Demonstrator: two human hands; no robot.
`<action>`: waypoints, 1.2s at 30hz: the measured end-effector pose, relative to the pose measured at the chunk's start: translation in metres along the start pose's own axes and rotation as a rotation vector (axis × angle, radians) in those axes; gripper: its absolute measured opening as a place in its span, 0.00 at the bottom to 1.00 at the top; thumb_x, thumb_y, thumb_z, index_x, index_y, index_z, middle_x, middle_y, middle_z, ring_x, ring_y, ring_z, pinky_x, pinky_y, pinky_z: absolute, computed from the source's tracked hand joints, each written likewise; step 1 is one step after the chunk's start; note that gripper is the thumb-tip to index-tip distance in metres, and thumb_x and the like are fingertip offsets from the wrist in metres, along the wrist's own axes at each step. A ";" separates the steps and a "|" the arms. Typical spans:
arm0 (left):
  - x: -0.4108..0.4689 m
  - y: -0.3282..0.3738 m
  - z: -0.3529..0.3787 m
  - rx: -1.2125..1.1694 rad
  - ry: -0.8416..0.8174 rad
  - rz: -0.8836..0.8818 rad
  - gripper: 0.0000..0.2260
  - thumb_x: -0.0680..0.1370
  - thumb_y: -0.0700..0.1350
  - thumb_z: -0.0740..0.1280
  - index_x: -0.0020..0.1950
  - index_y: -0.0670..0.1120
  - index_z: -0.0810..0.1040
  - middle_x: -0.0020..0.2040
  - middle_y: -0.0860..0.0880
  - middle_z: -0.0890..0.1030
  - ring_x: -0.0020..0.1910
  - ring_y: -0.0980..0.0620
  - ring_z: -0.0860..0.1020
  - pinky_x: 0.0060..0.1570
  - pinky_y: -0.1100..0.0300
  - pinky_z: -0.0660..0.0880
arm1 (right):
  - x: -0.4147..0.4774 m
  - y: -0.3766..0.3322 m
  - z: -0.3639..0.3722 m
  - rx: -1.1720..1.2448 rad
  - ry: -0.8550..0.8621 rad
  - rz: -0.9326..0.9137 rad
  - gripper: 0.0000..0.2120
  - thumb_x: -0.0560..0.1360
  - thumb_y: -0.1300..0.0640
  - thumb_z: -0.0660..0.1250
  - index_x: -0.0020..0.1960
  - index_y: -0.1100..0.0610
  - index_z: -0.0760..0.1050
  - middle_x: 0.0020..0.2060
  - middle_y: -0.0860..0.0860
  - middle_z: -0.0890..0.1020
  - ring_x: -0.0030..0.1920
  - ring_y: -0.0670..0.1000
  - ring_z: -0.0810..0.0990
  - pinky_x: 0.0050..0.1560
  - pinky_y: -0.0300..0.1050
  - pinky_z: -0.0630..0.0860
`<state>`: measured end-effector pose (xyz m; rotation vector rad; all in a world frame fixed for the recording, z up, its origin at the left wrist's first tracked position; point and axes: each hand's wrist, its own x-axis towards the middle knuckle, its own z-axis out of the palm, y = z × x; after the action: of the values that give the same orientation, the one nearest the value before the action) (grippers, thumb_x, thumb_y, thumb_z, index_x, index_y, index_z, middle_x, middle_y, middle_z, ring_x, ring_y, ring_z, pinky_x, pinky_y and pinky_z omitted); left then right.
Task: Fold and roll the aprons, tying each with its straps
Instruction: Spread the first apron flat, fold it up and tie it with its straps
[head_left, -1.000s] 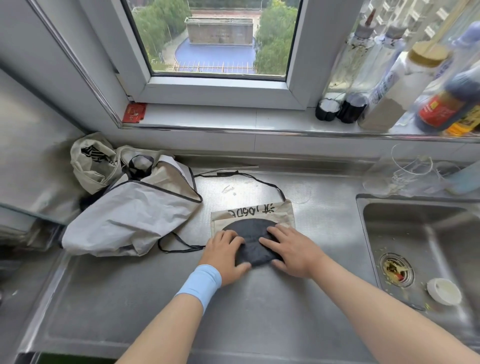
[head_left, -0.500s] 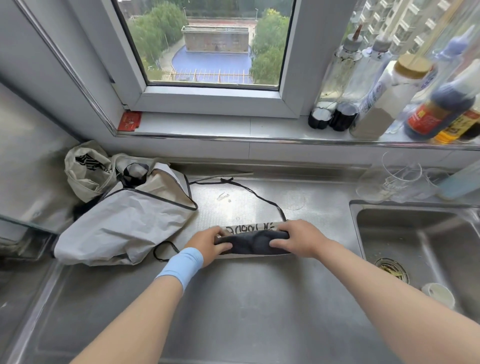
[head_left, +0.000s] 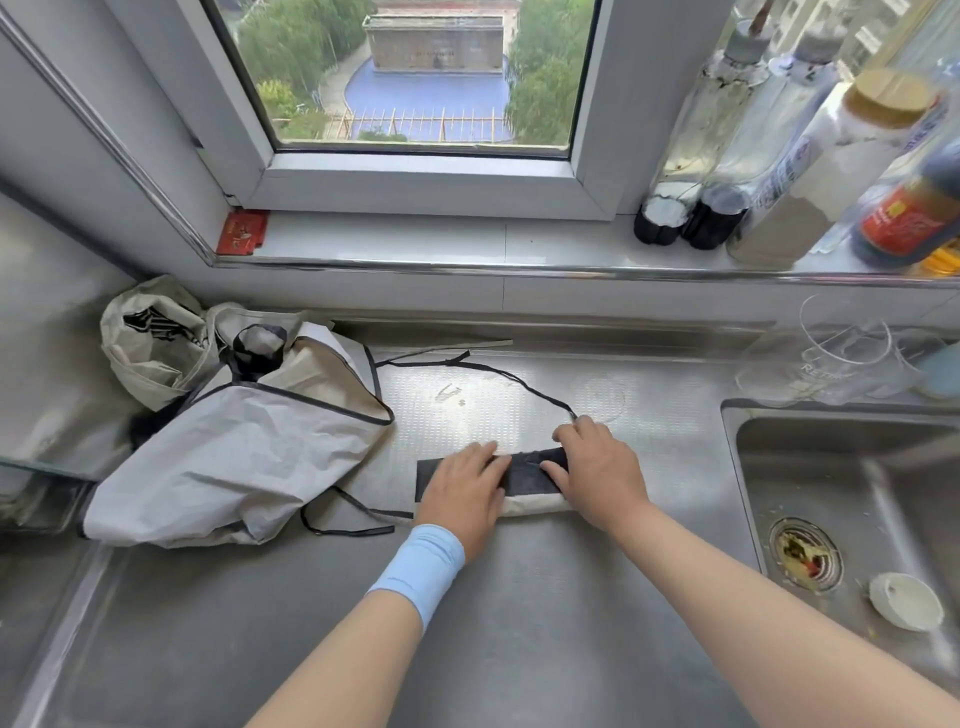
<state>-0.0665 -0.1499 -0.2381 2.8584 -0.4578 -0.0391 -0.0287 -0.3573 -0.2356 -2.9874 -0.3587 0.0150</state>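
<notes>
A small apron (head_left: 530, 480), beige with a dark patch, lies folded into a narrow band on the steel counter (head_left: 519, 623). My left hand (head_left: 465, 493) presses flat on its left half and my right hand (head_left: 597, 467) presses flat on its right half. Its thin black strap (head_left: 498, 371) loops away toward the back wall, and another strap end (head_left: 353, 522) trails off to the left. A second, larger grey apron with dark trim (head_left: 234, 452) lies crumpled at the left. Behind it sits a further beige bundle (head_left: 150, 343).
A sink (head_left: 852, 499) with a drain strainer and a small white cup (head_left: 906, 600) is at the right. Clear glasses (head_left: 841, 348) stand behind the sink. Bottles (head_left: 810, 156) line the windowsill at the right. A red packet (head_left: 241, 232) lies on the sill's left.
The small apron has gone from a wider fold with its printed top showing to a narrow band. Both hands moved forward over it and now lie flat on top.
</notes>
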 end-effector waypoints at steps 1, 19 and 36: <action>-0.001 0.004 0.005 0.024 -0.054 0.027 0.19 0.74 0.48 0.59 0.64 0.49 0.76 0.65 0.48 0.77 0.62 0.45 0.77 0.61 0.49 0.74 | -0.001 -0.002 0.002 -0.049 0.075 -0.037 0.15 0.71 0.48 0.73 0.51 0.55 0.76 0.49 0.54 0.77 0.47 0.57 0.77 0.41 0.51 0.74; -0.028 -0.038 0.015 0.143 -0.227 -0.073 0.25 0.79 0.53 0.52 0.74 0.48 0.66 0.76 0.45 0.64 0.75 0.45 0.58 0.72 0.52 0.47 | -0.022 -0.005 0.023 0.077 -0.290 -0.197 0.30 0.79 0.42 0.38 0.81 0.44 0.43 0.80 0.50 0.40 0.78 0.48 0.33 0.76 0.50 0.33; -0.017 -0.026 -0.016 -0.070 -0.257 -0.091 0.23 0.69 0.62 0.67 0.61 0.54 0.74 0.59 0.54 0.69 0.59 0.51 0.67 0.59 0.57 0.67 | -0.026 -0.005 0.007 -0.021 -0.146 -0.362 0.19 0.75 0.43 0.58 0.55 0.55 0.78 0.55 0.52 0.78 0.55 0.54 0.78 0.42 0.48 0.80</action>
<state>-0.0740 -0.1170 -0.2287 2.8141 -0.3650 -0.4336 -0.0554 -0.3581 -0.2422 -2.9012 -0.9143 0.1934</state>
